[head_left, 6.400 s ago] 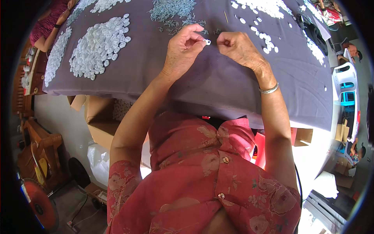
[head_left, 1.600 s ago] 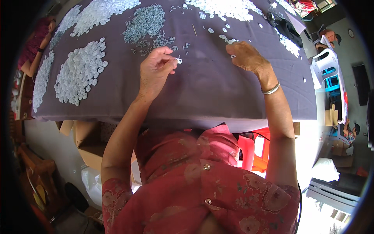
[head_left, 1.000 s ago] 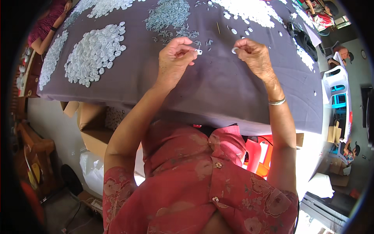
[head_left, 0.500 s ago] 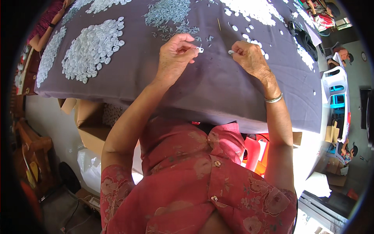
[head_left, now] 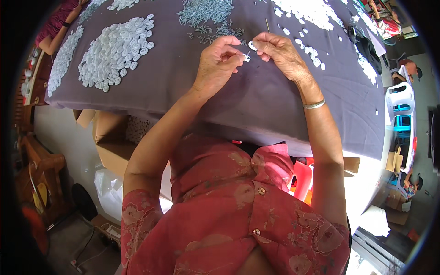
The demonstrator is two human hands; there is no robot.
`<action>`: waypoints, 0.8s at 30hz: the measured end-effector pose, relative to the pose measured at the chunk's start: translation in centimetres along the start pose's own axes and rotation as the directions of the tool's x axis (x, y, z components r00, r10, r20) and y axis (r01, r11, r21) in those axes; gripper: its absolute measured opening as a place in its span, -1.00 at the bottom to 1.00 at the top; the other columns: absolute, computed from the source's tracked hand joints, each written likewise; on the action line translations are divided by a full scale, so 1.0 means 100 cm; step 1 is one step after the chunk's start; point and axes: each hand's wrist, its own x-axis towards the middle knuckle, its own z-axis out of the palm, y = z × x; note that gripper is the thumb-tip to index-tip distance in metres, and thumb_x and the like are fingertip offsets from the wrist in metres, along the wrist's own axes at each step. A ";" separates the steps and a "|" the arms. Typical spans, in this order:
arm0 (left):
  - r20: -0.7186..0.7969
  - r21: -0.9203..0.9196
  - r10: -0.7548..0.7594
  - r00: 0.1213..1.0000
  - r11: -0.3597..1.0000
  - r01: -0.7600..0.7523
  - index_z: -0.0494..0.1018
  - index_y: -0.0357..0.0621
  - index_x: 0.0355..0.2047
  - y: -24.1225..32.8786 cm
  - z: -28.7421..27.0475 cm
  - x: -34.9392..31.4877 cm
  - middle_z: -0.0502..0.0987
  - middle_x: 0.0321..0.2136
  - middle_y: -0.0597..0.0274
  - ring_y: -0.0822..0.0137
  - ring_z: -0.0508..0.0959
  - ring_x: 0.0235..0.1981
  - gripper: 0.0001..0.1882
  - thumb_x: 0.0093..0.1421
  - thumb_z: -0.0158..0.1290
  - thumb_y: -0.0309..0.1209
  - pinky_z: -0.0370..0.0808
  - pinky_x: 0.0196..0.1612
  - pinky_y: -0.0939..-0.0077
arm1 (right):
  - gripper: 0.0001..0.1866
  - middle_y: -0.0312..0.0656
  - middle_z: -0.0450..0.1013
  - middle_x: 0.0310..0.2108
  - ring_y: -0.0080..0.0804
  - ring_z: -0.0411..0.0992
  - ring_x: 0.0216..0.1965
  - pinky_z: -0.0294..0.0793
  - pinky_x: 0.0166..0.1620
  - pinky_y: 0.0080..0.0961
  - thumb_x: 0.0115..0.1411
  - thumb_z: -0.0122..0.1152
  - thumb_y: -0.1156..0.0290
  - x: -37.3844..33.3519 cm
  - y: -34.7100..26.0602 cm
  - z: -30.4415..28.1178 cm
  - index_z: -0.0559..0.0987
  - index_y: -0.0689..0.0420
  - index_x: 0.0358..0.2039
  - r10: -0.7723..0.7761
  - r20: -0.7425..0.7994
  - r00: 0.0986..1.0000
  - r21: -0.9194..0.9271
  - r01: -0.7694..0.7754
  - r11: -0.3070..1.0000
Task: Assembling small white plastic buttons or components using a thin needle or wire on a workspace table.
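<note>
Between thumb and forefinger my left hand [head_left: 219, 63] pinches a small white plastic piece [head_left: 247, 58] with a hole, and a thin pin seems to stick up from it. My right hand [head_left: 280, 54] is close by, its fingers closed on a white oval piece [head_left: 252, 45]. The two pieces are near each other but apart, held just above the dark tablecloth [head_left: 256, 101]. Beyond my left hand lies a heap of small grey-blue pins [head_left: 205, 13], with stray ones nearer my fingers. Loose white oval pieces [head_left: 313, 53] lie to the right of my right hand.
A big pile of white oval pieces [head_left: 114, 52] spreads on the left, another white pile [head_left: 311, 13] at the far right. A thin stick [head_left: 267, 25] lies behind my right hand. Another person's arm [head_left: 57, 39] rests at the far left edge. A cardboard box [head_left: 110, 137] stands below the table.
My right hand has moved left with its white oval piece, close to the piece in my left hand. The view has shifted slightly.
</note>
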 end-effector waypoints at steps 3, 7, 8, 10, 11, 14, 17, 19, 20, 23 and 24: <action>0.002 -0.003 0.007 1.000 1.000 -0.007 0.33 -0.26 -0.12 0.001 0.000 -0.001 0.52 -0.44 0.20 0.55 0.47 -0.47 -0.66 0.06 0.08 -0.56 0.46 -0.47 0.65 | -0.77 -0.43 0.35 -0.53 -0.69 0.23 -0.48 0.28 -0.35 -0.72 0.15 0.14 0.24 0.000 -0.001 0.002 0.53 0.16 -0.34 0.001 -0.009 1.000 -0.035 -0.001 0.999; 0.001 0.031 0.009 1.000 0.999 -0.009 0.32 -0.27 -0.12 -0.001 -0.001 0.000 0.51 -0.45 0.20 0.55 0.47 -0.48 -0.65 0.06 0.08 -0.57 0.46 -0.47 0.65 | -0.75 -0.42 0.36 -0.53 -0.67 0.25 -0.46 0.30 -0.32 -0.68 0.14 0.14 0.23 -0.001 0.001 0.002 0.54 0.17 -0.35 -0.021 0.017 1.000 -0.072 0.022 0.997; -0.003 0.033 0.012 1.000 0.999 -0.012 0.32 -0.27 -0.12 -0.001 -0.001 -0.001 0.51 -0.45 0.20 0.55 0.47 -0.48 -0.66 0.06 0.08 -0.57 0.46 -0.47 0.66 | -0.75 -0.42 0.36 -0.53 -0.67 0.26 -0.45 0.30 -0.32 -0.67 0.13 0.14 0.23 -0.001 0.001 0.002 0.54 0.18 -0.36 -0.033 0.024 0.999 -0.090 0.035 0.995; 0.003 0.037 0.016 1.000 0.999 -0.016 0.31 -0.27 -0.12 -0.001 0.000 -0.001 0.51 -0.45 0.20 0.55 0.47 -0.48 -0.66 0.06 0.07 -0.57 0.46 -0.47 0.66 | -0.76 -0.42 0.36 -0.53 -0.67 0.26 -0.45 0.30 -0.32 -0.67 0.13 0.13 0.24 -0.002 0.000 0.002 0.54 0.18 -0.36 -0.024 0.028 0.999 -0.095 0.027 0.995; 0.006 0.041 0.022 1.000 0.999 -0.022 0.31 -0.27 -0.12 -0.001 0.000 -0.001 0.51 -0.45 0.20 0.55 0.46 -0.49 -0.66 0.06 0.07 -0.57 0.46 -0.48 0.66 | -0.76 -0.41 0.36 -0.52 -0.67 0.26 -0.45 0.30 -0.32 -0.67 0.13 0.13 0.24 -0.003 0.000 0.002 0.54 0.18 -0.37 -0.016 0.034 0.999 -0.101 0.020 0.995; 0.004 0.038 0.023 1.000 0.999 -0.023 0.31 -0.27 -0.12 -0.001 -0.001 -0.001 0.51 -0.46 0.20 0.56 0.46 -0.49 -0.66 0.06 0.07 -0.57 0.46 -0.48 0.66 | -0.77 -0.41 0.37 -0.52 -0.67 0.26 -0.45 0.31 -0.32 -0.66 0.13 0.12 0.26 -0.002 0.000 0.002 0.54 0.18 -0.37 -0.027 0.032 0.999 -0.105 0.031 0.994; 0.001 0.045 0.030 1.000 0.999 -0.030 0.32 -0.27 -0.12 -0.001 0.000 -0.001 0.51 -0.47 0.20 0.56 0.46 -0.50 -0.65 0.06 0.08 -0.57 0.46 -0.47 0.66 | -0.77 -0.41 0.37 -0.52 -0.67 0.26 -0.45 0.31 -0.32 -0.66 0.13 0.11 0.27 -0.004 -0.002 0.003 0.54 0.18 -0.38 -0.015 0.021 1.000 -0.109 0.017 0.994; 0.001 0.053 0.022 1.000 0.998 -0.022 0.32 -0.27 -0.12 0.000 0.000 -0.001 0.51 -0.47 0.21 0.56 0.45 -0.50 -0.65 0.06 0.08 -0.57 0.46 -0.47 0.66 | -0.77 -0.41 0.36 -0.53 -0.67 0.26 -0.45 0.31 -0.32 -0.66 0.13 0.11 0.27 -0.003 -0.001 0.002 0.54 0.18 -0.38 -0.023 0.020 1.000 -0.105 0.025 0.994; -0.001 0.062 0.016 1.000 0.998 -0.016 0.32 -0.27 -0.12 0.000 0.000 -0.001 0.51 -0.47 0.21 0.56 0.45 -0.50 -0.65 0.06 0.08 -0.57 0.46 -0.47 0.66 | -0.78 -0.41 0.36 -0.53 -0.67 0.26 -0.45 0.30 -0.33 -0.66 0.13 0.11 0.27 -0.003 0.000 0.002 0.53 0.18 -0.38 -0.034 0.021 0.999 -0.102 0.036 0.994; 0.001 0.066 0.018 1.000 0.998 -0.018 0.33 -0.28 -0.12 0.000 0.001 -0.001 0.51 -0.47 0.22 0.57 0.45 -0.50 -0.65 0.05 0.08 -0.57 0.46 -0.47 0.66 | -0.78 -0.41 0.36 -0.53 -0.67 0.25 -0.45 0.30 -0.33 -0.66 0.13 0.11 0.27 -0.003 0.001 0.002 0.53 0.17 -0.40 -0.036 0.030 0.999 -0.098 0.039 0.994; 0.000 0.067 0.017 1.000 0.998 -0.017 0.33 -0.28 -0.12 0.000 0.000 -0.001 0.51 -0.47 0.22 0.57 0.45 -0.50 -0.65 0.05 0.08 -0.57 0.46 -0.47 0.66 | -0.78 -0.41 0.36 -0.53 -0.67 0.25 -0.45 0.30 -0.33 -0.66 0.13 0.11 0.27 -0.003 0.000 0.002 0.53 0.17 -0.40 -0.035 0.030 0.999 -0.098 0.038 0.994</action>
